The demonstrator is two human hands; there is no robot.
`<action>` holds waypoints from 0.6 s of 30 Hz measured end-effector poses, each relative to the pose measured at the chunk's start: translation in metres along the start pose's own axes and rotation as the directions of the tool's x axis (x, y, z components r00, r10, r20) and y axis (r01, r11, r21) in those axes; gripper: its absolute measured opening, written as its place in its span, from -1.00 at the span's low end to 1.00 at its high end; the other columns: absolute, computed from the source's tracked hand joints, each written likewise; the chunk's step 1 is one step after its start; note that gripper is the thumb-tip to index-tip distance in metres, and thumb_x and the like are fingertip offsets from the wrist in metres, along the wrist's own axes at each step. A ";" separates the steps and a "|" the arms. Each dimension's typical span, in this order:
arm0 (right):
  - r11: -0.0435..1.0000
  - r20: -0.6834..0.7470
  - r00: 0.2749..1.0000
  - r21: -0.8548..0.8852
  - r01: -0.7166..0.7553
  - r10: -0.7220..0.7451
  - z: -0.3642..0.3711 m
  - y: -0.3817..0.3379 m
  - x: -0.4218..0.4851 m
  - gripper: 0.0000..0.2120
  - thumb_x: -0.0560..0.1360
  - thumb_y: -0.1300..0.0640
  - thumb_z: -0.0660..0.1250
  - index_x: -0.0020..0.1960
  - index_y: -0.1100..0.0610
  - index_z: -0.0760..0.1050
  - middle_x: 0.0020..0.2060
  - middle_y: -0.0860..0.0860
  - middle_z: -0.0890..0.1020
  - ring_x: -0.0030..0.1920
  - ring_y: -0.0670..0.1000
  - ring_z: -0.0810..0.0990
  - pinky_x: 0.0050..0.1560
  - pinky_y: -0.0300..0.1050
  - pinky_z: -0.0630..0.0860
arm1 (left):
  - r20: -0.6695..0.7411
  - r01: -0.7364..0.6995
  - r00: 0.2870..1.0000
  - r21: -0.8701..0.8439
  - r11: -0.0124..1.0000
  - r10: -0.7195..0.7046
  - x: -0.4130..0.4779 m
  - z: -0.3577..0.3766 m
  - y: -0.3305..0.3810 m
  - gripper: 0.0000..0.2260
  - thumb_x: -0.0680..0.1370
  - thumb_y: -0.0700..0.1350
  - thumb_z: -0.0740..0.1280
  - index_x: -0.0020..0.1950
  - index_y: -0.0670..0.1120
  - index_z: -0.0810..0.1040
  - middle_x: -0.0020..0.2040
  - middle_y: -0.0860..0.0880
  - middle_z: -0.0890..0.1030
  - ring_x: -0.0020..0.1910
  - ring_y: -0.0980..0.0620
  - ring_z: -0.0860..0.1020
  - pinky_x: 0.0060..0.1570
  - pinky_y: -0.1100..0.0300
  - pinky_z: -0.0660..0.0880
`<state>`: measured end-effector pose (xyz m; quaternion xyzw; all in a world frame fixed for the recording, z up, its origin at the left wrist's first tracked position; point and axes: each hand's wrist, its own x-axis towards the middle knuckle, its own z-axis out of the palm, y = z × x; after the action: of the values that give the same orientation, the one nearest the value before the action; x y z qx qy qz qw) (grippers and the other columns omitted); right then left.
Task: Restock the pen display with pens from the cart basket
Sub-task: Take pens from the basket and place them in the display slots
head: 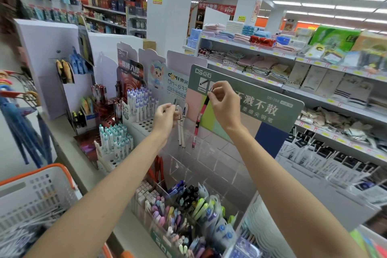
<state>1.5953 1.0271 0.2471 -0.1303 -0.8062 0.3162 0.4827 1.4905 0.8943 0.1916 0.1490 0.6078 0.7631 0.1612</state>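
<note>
So everything here hangs around the big green sign point(253, 109). To its left are pen racks point(139, 102) packed with white-and-blue and teal pens. Behind it and to its right run shelves point(247, 48) of folded towels and packaged stuff. Well left of the sign, some blue umbrellas point(19, 125) lean by the edge of the shot.

Right below the sign are clear bins point(180, 168) stuffed with pastel, blue and black pens. Both forearms cross in front of the bins and cover part of them.

The basket point(37, 194), white with an orange rim, sits far down-left of the sign, cut off by the edge. Its contents are blurry, possibly loose pens.

Both hands are up at the sign's left edge, near each other but not touching. The right hand point(224, 104) pinches the top of a pink pen point(200, 120) with black markings, hanging tip-down in front of the sign's lower left, above the bins. The left hand point(165, 119), just left of the sign, grips a few white pens point(181, 132), also dangling down.
</note>
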 end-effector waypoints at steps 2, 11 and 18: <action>0.998 -0.007 0.999 -0.048 0.041 -0.042 0.000 0.002 -0.001 -0.88 0.53 0.31 0.40 0.04 0.20 0.51 -0.23 0.01 0.60 -0.21 -0.03 0.58 -0.13 -0.29 0.53 | -0.091 0.030 0.995 -0.050 0.998 -0.034 0.003 -0.005 0.001 -0.84 0.66 -0.14 0.19 0.21 -0.13 0.47 -0.14 -0.05 0.62 -0.20 0.05 0.57 -0.16 0.19 0.52; 0.977 0.180 0.981 -0.208 -0.038 0.076 0.032 0.034 -0.024 -0.89 0.53 0.32 0.38 0.03 0.21 0.52 -0.20 0.05 0.61 -0.18 0.09 0.58 -0.09 0.03 0.57 | -0.080 0.109 0.990 -0.080 0.991 -0.115 0.003 -0.019 -0.005 -0.87 0.65 -0.22 0.15 0.05 -0.09 0.48 -0.27 -0.09 0.60 -0.39 0.07 0.49 -0.33 0.23 0.41; 0.944 0.225 0.951 -0.296 -0.142 0.214 0.040 0.050 -0.035 -0.89 0.56 0.25 0.37 0.08 0.18 0.57 -0.07 0.07 0.68 -0.04 0.08 0.64 0.00 -0.01 0.57 | -0.116 0.127 0.984 -0.053 0.991 -0.132 0.009 -0.030 -0.012 -0.81 0.62 -0.28 0.12 0.11 -0.17 0.50 -0.29 -0.10 0.59 -0.40 0.05 0.47 -0.35 0.24 0.40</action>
<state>1.5736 1.0314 0.1774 -0.2278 -0.8824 0.2572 0.3216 1.4705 0.8741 0.1741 0.0596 0.6073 0.7722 0.1773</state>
